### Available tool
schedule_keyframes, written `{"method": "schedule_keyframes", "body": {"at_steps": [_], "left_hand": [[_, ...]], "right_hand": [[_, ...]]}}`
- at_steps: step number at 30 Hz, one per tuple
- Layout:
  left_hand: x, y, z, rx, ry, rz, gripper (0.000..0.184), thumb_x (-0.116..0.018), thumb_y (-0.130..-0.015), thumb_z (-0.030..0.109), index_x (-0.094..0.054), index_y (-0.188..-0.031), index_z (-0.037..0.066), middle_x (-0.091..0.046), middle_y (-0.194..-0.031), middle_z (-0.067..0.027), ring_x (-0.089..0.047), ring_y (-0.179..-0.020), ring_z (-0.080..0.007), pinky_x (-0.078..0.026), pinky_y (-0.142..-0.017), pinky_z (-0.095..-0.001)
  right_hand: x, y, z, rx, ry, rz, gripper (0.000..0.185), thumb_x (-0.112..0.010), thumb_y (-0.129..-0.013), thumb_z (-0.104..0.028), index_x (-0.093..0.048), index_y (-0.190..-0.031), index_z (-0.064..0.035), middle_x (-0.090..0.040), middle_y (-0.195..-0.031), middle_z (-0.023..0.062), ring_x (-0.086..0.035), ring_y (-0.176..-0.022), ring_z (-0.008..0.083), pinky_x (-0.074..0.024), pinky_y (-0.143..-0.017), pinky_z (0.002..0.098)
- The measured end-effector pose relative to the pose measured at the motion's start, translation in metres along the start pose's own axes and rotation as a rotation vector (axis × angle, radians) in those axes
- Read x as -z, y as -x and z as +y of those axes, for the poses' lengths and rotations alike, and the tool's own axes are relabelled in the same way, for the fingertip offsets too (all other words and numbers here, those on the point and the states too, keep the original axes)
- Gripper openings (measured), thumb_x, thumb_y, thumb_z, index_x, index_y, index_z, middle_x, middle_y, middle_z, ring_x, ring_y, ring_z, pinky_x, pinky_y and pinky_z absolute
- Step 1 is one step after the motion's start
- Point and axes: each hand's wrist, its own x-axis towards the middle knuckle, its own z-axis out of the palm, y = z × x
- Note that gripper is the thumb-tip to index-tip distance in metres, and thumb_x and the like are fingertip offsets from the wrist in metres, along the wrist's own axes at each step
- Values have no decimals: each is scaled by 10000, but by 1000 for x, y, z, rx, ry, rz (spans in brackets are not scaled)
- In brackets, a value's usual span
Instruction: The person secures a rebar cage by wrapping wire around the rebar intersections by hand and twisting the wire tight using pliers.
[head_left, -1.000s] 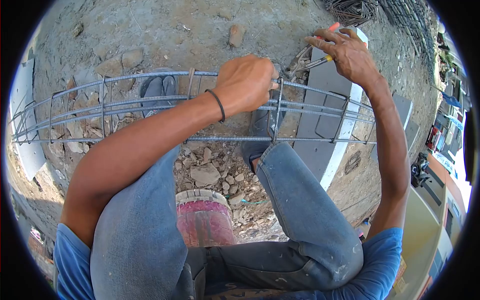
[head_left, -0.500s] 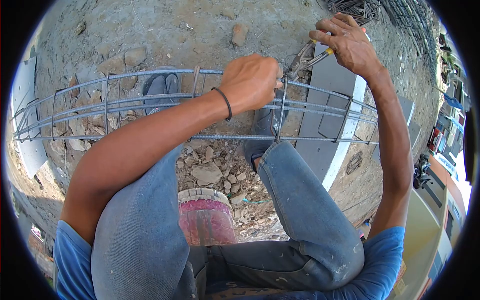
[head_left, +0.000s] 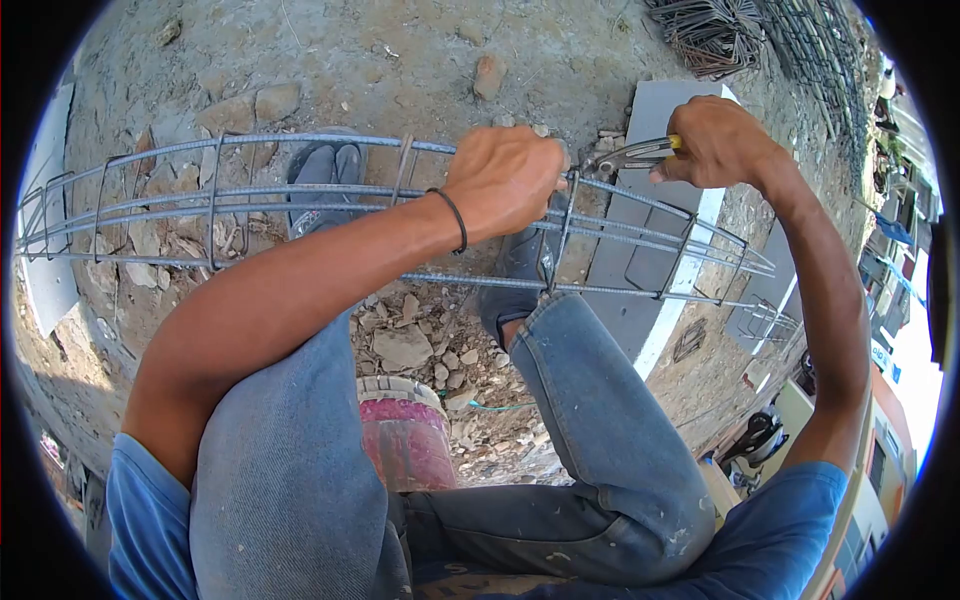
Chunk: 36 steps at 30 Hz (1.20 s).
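Note:
A long rebar cage point(head_left: 212, 205) of ribbed bars and square stirrups stretches across in front of my knees. My left hand point(head_left: 510, 175), with a black band at its wrist, is closed on the top bar beside a stirrup; its fingertips are mostly hidden. My right hand point(head_left: 715, 140) is closed round the yellow handles of a pair of pincers point(head_left: 635, 152). The jaws of the pincers point left, at the top bar close to that stirrup's corner, just right of my left hand. Whether they grip any wire there is too small to tell.
A grey-white slab point(head_left: 650, 270) lies under the cage's right part, another point(head_left: 55, 290) under its left end. A pink bucket point(head_left: 405, 445) stands between my legs near rubble point(head_left: 402, 348). Bent steel stirrups point(head_left: 715, 35) are piled at the upper right. My shoes are beneath the cage.
My right hand has come down and turned, so the pincers now lie nearly level instead of slanting up to the right. My left hand keeps its hold and is slightly lower.

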Motion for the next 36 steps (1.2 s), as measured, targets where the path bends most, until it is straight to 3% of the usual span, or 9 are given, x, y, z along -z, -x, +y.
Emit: {"method": "schedule_keyframes", "body": {"at_steps": [2,4,13,20,23,30,33,35,36], "left_hand": [[-1,0,-3,-2,-17,-6,176,-751,-922,229,-811,-1051,126,-746,-858,-194,-725,-819,-400,-544,-682,-496],[-6,3,-5,-47,75,123,240,-789,-870,221,-743,-780,3,-715,-782,-241,-727,-763,-424,-540,-640,-511],[0,5,-5,-59,10,73,190,-752,-919,243,-760,-1020,82,-734,-796,-188,-736,-779,-378,-539,-645,-498],[-5,2,-2,-84,29,131,312,-752,-918,265,-707,-1114,26,-725,-767,-194,-735,-752,-365,-538,-617,-473],[-5,4,-4,-73,74,125,336,-750,-920,263,-682,-1119,1,-719,-761,-194,-730,-747,-370,-537,-617,-482],[2,10,-6,-47,123,154,337,-762,-862,165,-629,-1062,-71,-725,-786,-226,-743,-769,-388,-569,-659,-480],[-4,8,-8,-34,139,202,418,-762,-855,152,-584,-1150,-85,-723,-777,-222,-740,-759,-387,-563,-667,-485],[-5,9,-7,-25,145,213,463,-765,-851,149,-560,-1193,-86,-724,-778,-218,-739,-762,-387,-559,-682,-487],[-6,9,-6,-40,126,225,498,-774,-843,153,-542,-1215,-85,-725,-788,-211,-737,-786,-381,-550,-721,-483]], "right_hand": [[-9,6,-2,-3,-30,18,562,-839,-764,-539,-750,-783,15,-699,-778,240,-688,-892,427,-532,-850,500],[-21,14,-8,-83,-110,64,568,-828,-776,-536,-745,-782,27,-706,-803,253,-688,-896,430,-533,-844,499],[-35,20,-6,-112,-207,148,513,-860,-751,-473,-710,-707,15,-675,-653,204,-707,-771,403,-538,-777,491],[55,-5,-12,-241,-300,-544,291,-817,-656,-142,-691,-808,72,-713,-754,220,-728,-837,363,-564,-716,452],[57,-18,-3,153,171,-158,449,-802,-693,-106,-616,-1086,7,-695,-816,171,-701,-873,370,-550,-808,468],[79,-4,-12,584,553,529,311,-780,-878,-281,-671,-1073,-65,-705,-897,61,-664,-1084,291,-509,-965,416],[90,-14,-16,501,544,227,309,-707,-964,-343,-711,-1037,-42,-701,-802,60,-723,-951,272,-563,-868,423],[110,-32,-22,51,38,-569,390,-645,-1021,-383,-740,-998,-6,-699,-701,96,-752,-722,262,-599,-666,412],[111,-37,-19,50,37,-569,390,-645,-1021,-383,-740,-998,-6,-699,-701,96,-752,-722,262,-599,-666,412]]}}
